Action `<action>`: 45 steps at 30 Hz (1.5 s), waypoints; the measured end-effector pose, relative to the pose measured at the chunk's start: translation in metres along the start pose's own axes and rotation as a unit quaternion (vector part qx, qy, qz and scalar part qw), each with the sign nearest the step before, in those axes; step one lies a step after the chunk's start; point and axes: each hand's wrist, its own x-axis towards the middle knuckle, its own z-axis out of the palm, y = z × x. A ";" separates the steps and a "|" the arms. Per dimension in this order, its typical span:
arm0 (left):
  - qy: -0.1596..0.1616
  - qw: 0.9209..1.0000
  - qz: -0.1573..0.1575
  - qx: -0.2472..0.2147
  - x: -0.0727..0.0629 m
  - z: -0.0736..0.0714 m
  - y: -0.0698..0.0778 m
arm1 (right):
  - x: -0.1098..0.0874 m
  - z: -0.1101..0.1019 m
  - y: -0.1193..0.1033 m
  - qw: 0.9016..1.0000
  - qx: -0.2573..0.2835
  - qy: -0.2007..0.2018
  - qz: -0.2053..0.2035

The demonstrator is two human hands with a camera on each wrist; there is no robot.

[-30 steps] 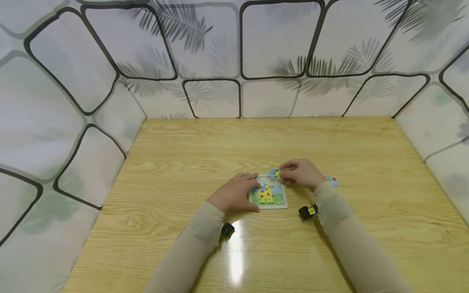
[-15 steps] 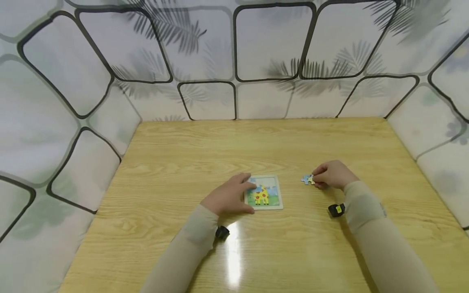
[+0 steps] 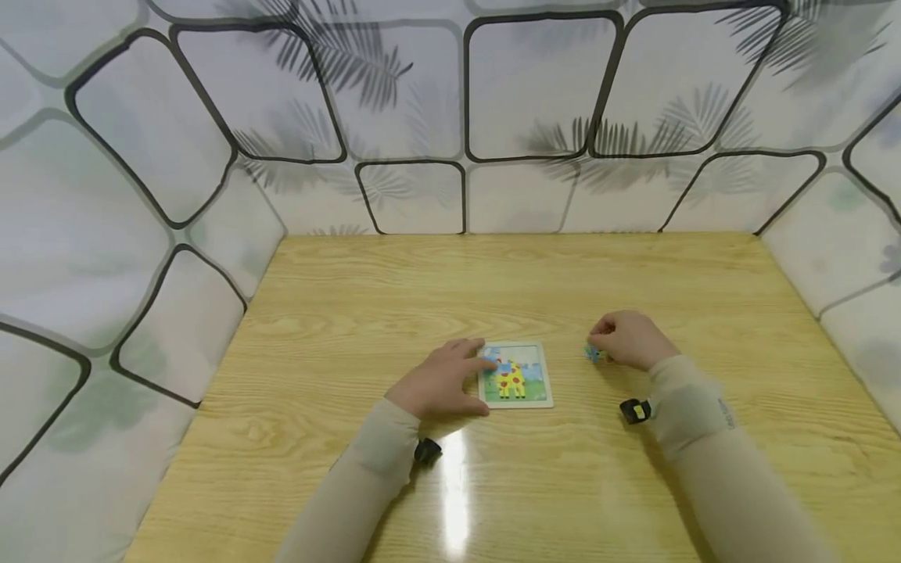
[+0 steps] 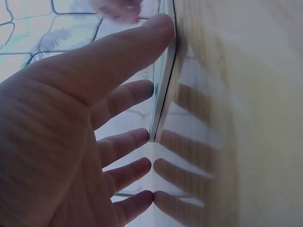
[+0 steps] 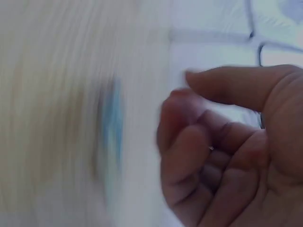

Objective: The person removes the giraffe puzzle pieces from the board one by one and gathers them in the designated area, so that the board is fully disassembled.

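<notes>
A small square giraffe jigsaw puzzle in a white frame lies on the table. My left hand is at its left edge, with the fingers reaching onto the upper left corner and the thumb at the lower left. In the left wrist view, the thumb overlaps the board's edge. My right hand is just above a blue and yellow puzzle piece, right of the board. The right wrist view shows the piece blurred on the tabletop, apart from the curled fingers; nothing shows between thumb and fingers.
A wooden table extends around the puzzle, with patterned fabric walls at its back and sides. Small black wrist cameras hang under each sleeve, the right one close over the wood. A bright reflection streaks the table's front.
My right hand has taken the puzzle piece from the board's top edge to the right, and has now let go of it on the table. My left hand stays at the board.
</notes>
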 end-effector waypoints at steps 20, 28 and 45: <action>0.000 0.999 0.016 0.038 0.007 0.003 0.014 | 0.028 0.073 -0.070 0.972 0.220 -0.060 0.055; -0.008 0.999 0.019 0.036 0.008 0.002 0.016 | 0.030 0.075 -0.071 0.943 0.309 -0.059 0.104; 0.006 1.000 -0.002 0.018 -0.002 -0.002 -0.004 | 0.037 0.056 -0.065 0.938 0.340 -0.025 0.059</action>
